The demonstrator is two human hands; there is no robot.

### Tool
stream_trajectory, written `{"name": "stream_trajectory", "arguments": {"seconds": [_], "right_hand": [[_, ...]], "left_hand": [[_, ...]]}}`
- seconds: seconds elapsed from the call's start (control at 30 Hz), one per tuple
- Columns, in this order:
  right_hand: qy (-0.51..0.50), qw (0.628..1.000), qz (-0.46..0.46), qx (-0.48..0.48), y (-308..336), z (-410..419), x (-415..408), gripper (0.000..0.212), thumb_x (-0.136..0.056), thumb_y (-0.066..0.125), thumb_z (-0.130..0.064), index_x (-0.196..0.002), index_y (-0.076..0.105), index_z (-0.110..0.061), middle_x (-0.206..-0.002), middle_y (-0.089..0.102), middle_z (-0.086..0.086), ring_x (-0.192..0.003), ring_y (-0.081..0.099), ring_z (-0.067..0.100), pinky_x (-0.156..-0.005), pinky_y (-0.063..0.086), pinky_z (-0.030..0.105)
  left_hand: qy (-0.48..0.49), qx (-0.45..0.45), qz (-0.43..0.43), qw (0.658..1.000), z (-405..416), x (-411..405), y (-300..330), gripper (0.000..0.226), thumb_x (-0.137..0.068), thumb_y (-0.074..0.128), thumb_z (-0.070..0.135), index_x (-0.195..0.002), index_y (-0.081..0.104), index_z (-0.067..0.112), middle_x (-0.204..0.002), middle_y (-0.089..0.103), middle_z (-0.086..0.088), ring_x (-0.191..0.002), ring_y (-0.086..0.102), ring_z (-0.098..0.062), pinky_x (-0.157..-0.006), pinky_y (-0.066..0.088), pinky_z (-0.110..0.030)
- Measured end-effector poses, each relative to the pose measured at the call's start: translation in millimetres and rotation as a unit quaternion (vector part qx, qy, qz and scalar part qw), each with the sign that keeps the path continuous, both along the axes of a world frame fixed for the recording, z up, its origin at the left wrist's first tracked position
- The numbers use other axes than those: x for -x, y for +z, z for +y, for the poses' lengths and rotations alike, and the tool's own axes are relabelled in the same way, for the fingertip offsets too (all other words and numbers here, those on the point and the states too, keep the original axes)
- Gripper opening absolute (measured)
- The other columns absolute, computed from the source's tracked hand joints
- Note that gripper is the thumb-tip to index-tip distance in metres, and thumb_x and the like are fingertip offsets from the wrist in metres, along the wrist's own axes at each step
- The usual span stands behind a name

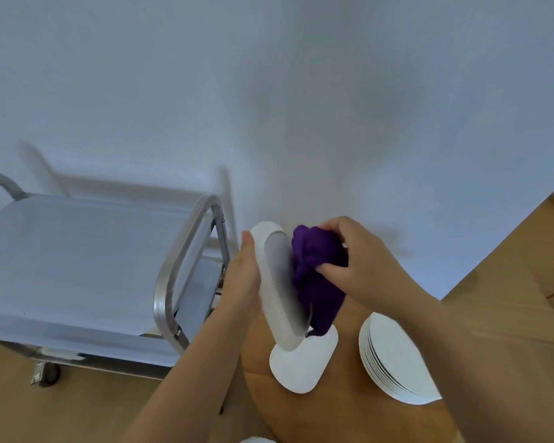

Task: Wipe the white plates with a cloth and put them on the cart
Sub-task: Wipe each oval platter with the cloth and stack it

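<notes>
My left hand [242, 276] holds a white plate [277, 289] on edge, nearly upright, with the fingers behind it. My right hand [359, 260] grips a bunched purple cloth [317, 276] and presses it against the plate's face. The plate looks blurred. Under it a single white plate [304, 362] lies flat on the round wooden table [333, 417]. A stack of several white plates [397, 359] sits to its right. The steel cart [77, 257] stands to the left, its top shelf bare.
The cart's tubular handle [186, 254] rises close to my left hand. A white wall fills the background. Wooden floor shows at the right and beneath the cart, whose wheel [50, 374] is at the lower left.
</notes>
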State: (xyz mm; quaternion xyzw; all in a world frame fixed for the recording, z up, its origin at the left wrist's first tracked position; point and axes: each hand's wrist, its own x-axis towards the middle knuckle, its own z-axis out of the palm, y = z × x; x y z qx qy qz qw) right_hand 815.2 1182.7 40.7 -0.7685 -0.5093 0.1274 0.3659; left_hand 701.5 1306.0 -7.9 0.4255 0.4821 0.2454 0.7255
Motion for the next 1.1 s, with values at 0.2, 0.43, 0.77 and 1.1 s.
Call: {"name": "stream_trajectory", "arguments": {"seconds": [0.2,0.43,0.77,1.1], "right_hand": [[0.029,0.991,-0.034,-0.129,-29,17,62,0.055,-0.088,0.047,-0.045,-0.138,0.025,-0.040,-0.133,0.025,-0.040,-0.132,0.015,-0.014,-0.113,0.019,0.030],[-0.068,0.984,-0.112,-0.121,-28,25,56,0.056,-0.089,0.024,-0.048,-0.142,0.032,-0.032,-0.148,0.035,0.001,-0.140,0.023,0.022,-0.110,0.019,0.057],[-0.189,0.977,0.037,-0.092,-10,31,7,0.055,-0.081,0.037,-0.063,-0.130,0.038,-0.038,-0.110,0.055,-0.015,-0.092,0.051,0.004,-0.077,0.037,0.024],[-0.014,0.830,0.555,-0.042,-28,-14,1,0.060,-0.058,0.083,-0.015,-0.114,0.059,-0.017,-0.103,0.071,0.010,-0.090,0.069,0.028,-0.066,0.056,0.033]], "left_hand": [[-0.083,0.068,-0.168,0.980,-18,-2,7,0.046,-0.104,0.029,0.034,-0.088,0.070,0.024,-0.067,0.072,0.011,-0.054,0.067,-0.001,-0.053,0.055,-0.023],[-0.095,0.030,-0.242,0.965,-59,5,19,0.036,-0.084,0.057,0.033,-0.119,0.054,0.023,-0.109,0.068,0.001,-0.105,0.062,-0.017,-0.092,0.049,-0.033],[-0.018,-0.040,-0.092,0.995,-50,4,26,0.055,-0.084,0.037,0.073,-0.099,0.064,0.028,-0.082,0.074,0.003,-0.072,0.071,-0.014,-0.050,0.052,-0.025],[-0.030,0.026,-0.138,0.990,30,3,22,0.052,-0.094,0.046,0.051,-0.116,0.066,0.008,-0.107,0.071,-0.014,-0.094,0.068,-0.026,-0.086,0.053,-0.040]]}}
